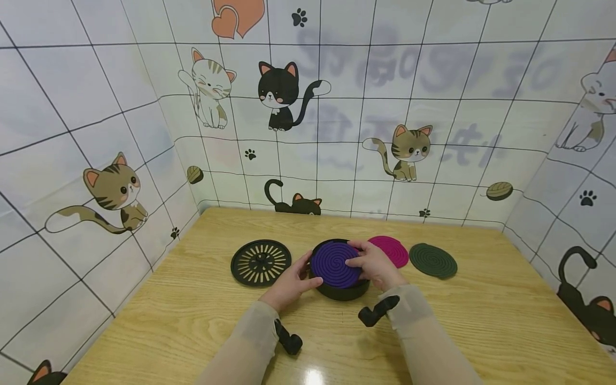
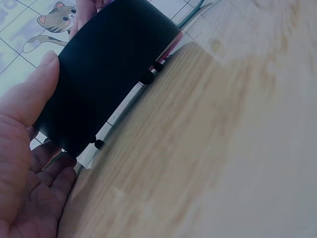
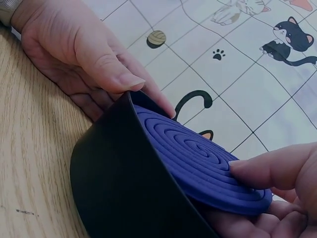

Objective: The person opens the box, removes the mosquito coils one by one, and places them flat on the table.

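A dark round mosquito coil tin (image 1: 340, 293) stands on the table, its wall filling much of the left wrist view. A purple mosquito coil (image 1: 332, 262) sits tilted at the tin's mouth, its far-left edge inside the rim in the right wrist view. My right hand (image 1: 377, 266) pinches this coil, thumb (image 3: 267, 168) on its top face and fingers beneath. My left hand (image 1: 287, 284) holds the tin's left side, with the thumb at the rim and the other fingers low along the wall (image 2: 99, 64). The tin's inside is mostly hidden by the coil.
A black slotted lid (image 1: 261, 262) lies left of the tin. Behind my right hand lies a magenta coil (image 1: 392, 250), and a dark green coil (image 1: 433, 261) is farther right. A cat-print sheet (image 1: 346, 117) hangs around the back and sides of the wooden table (image 1: 337, 342).
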Available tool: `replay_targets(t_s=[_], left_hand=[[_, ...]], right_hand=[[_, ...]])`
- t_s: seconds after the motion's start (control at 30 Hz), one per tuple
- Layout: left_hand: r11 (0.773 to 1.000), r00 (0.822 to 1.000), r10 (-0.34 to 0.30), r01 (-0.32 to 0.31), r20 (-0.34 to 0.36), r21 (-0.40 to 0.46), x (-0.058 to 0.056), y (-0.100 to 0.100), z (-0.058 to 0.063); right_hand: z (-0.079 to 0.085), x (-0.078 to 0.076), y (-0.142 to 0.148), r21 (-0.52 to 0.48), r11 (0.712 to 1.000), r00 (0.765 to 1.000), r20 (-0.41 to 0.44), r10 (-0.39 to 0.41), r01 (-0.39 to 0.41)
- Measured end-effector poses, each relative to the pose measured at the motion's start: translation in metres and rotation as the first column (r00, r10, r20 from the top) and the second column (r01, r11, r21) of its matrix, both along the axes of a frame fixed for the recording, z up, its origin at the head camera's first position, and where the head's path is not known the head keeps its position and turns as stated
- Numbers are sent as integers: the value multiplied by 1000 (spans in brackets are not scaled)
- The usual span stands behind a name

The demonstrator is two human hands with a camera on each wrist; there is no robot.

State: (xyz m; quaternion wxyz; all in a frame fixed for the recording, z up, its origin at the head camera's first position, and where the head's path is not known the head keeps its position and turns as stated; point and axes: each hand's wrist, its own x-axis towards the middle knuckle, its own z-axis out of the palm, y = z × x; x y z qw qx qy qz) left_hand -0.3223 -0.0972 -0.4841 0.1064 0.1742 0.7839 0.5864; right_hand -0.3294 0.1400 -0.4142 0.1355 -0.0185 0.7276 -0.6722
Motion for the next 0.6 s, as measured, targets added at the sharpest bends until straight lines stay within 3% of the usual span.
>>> replay_targets(t_s=[0.37,0.6], left_hand=[[1000,1000,3,-3,-11,-6,-1,-1,-1],[1000,1000,2,-2,-8,-10,0,0,0]], right_hand=[[-2,0,-2,-5,1000,1000,8,27,-27],[-4,0,-4,-12,1000,999,27,-26,26]])
